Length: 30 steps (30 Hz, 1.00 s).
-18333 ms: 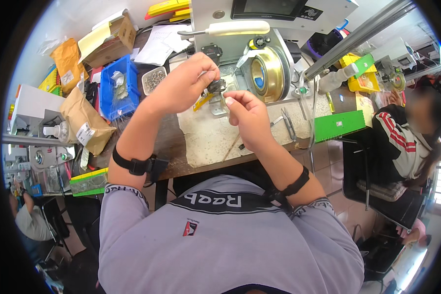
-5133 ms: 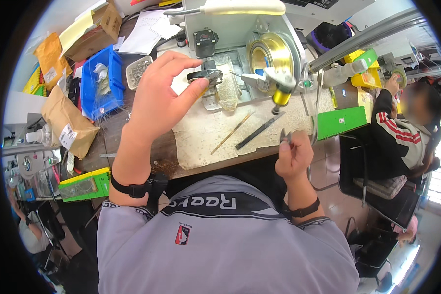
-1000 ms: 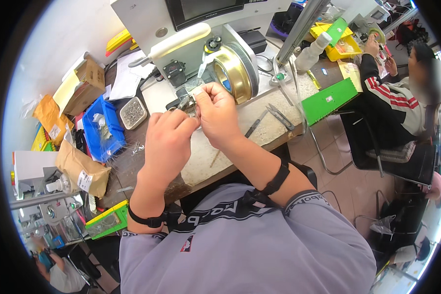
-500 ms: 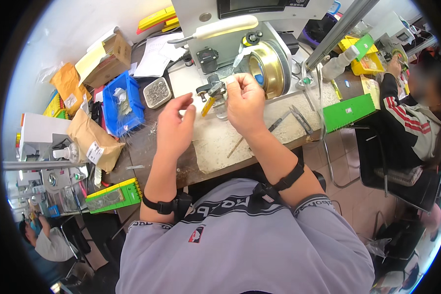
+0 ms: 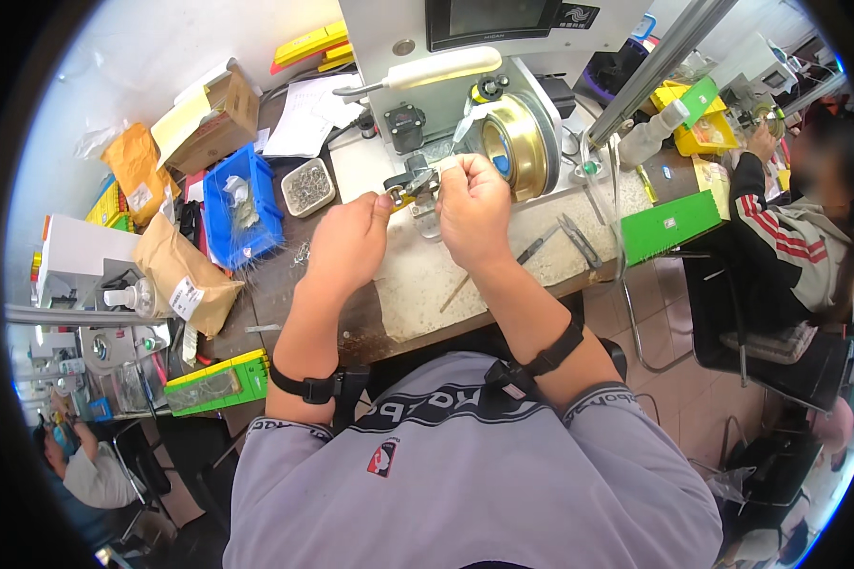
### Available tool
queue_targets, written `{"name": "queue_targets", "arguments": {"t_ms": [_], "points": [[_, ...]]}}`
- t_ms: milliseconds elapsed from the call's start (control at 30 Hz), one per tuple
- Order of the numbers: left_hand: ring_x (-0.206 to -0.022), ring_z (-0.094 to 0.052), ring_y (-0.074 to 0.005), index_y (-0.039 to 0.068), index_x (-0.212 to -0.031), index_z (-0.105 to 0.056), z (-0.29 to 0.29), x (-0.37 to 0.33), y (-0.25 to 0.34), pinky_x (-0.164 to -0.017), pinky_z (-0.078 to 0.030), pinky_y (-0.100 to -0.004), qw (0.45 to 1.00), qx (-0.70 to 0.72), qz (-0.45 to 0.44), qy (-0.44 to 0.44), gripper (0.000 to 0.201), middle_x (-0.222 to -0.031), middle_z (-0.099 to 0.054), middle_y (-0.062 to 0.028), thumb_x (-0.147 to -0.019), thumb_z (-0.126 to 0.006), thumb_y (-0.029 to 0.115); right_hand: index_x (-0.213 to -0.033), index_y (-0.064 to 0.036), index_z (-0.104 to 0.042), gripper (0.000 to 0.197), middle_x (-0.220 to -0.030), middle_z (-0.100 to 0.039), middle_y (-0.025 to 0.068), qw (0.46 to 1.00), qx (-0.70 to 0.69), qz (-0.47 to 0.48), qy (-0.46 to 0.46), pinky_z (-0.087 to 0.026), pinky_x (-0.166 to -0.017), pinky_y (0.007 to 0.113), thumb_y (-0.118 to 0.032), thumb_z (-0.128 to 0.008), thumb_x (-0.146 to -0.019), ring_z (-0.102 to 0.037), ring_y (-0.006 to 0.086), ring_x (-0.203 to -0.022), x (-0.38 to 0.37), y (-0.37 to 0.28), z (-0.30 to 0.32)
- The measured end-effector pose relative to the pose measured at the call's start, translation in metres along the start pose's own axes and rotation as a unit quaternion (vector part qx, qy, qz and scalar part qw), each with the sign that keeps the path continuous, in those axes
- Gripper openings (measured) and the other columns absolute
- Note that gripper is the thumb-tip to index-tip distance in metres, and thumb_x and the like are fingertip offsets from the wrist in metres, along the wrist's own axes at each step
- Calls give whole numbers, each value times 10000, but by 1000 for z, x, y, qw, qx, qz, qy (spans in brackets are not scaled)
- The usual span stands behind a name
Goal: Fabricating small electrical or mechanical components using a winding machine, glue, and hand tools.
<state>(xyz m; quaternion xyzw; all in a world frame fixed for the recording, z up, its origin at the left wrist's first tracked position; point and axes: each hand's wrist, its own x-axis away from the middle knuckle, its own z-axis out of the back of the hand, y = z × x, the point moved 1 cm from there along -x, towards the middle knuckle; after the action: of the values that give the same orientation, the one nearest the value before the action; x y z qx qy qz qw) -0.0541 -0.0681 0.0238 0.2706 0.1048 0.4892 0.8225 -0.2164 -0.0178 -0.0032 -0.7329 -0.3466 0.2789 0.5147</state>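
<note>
Left hand [image 5: 349, 245]: pinching clamp [image 5: 421, 183], apparently steadying.
Right hand [image 5: 474, 213]: closed, any contents hidden.
Tweezers [image 5: 579, 241]: nearby, presumably for quick reach.

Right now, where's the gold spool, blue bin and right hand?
Gold spool [image 5: 528, 142], head view, on its gold side.
Blue bin [image 5: 269, 194], head view, on its right wall.
Right hand [image 5: 475, 211], head view, on its back.

I'm watching the small metal fixture [image 5: 414, 182] from here, dark with silvery parts, standing just left of the gold spool [image 5: 537, 142]! A sliver of its yellow piece [image 5: 402, 203] shows low on the side away from the spool; finer details are too small for me.
</note>
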Motion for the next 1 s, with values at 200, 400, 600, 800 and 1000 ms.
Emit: {"name": "queue_targets", "arguments": {"t_ms": [200,400,600,800,1000], "points": [[-858,-653,-346,6,-998,-661,15,9,19,-784,-490,-456,976,17,-120,179,170,-909,-661,-172,-957,-621,166,-852,-22,-597,178,-698,-544,-55,1000,-10,-16,7,-369,-522,212,-126,-610,-995,-443,9,-608,1,-1,-1],[-909,-628,-302,40,-989,-673,12,9,28,-839,-447,-415,946,59,-199,251,109,-958,-660,-101,-899,-657,99,-844,-23,-602,182,-687,-540,-53,999,-24,-23,14,-373,-508,225,-127,-616,-992,-443,12,-590,0,-1,-1],[-932,-657,-295,4,-1006,-677,6,3,22,-848,-483,-391,943,-9,-191,273,190,-956,-671,-153,-966,-627,183,-855,-27,-600,182,-695,-550,-48,1000,-17,-19,3,-366,-500,216,-136,-613,-1000,-434,8,-580,0,-4,1],[-787,-601,-153,-17,-996,-677,-4,-5,-7,-726,-475,-333,962,260,-37,72,446,-819,-640,-59,-1079,-466,367,-882,-33,-585,163,-699,-534,-57,998,-63,-11,-2,-359,-499,198,-135,-611,-1006,-438,-4,-585,2,-1,-2],[-591,-461,-48,-12,-937,-692,20,-4,-4,-534,-364,-259,986,169,9,1,354,-638,-559,33,-1042,-573,305,-877,-34,-586,160,-707,-538,-58,1000,-5,1,4,-359,-504,193,-122,-607,-1010,-440,-5,-586,0,0,1]]}}
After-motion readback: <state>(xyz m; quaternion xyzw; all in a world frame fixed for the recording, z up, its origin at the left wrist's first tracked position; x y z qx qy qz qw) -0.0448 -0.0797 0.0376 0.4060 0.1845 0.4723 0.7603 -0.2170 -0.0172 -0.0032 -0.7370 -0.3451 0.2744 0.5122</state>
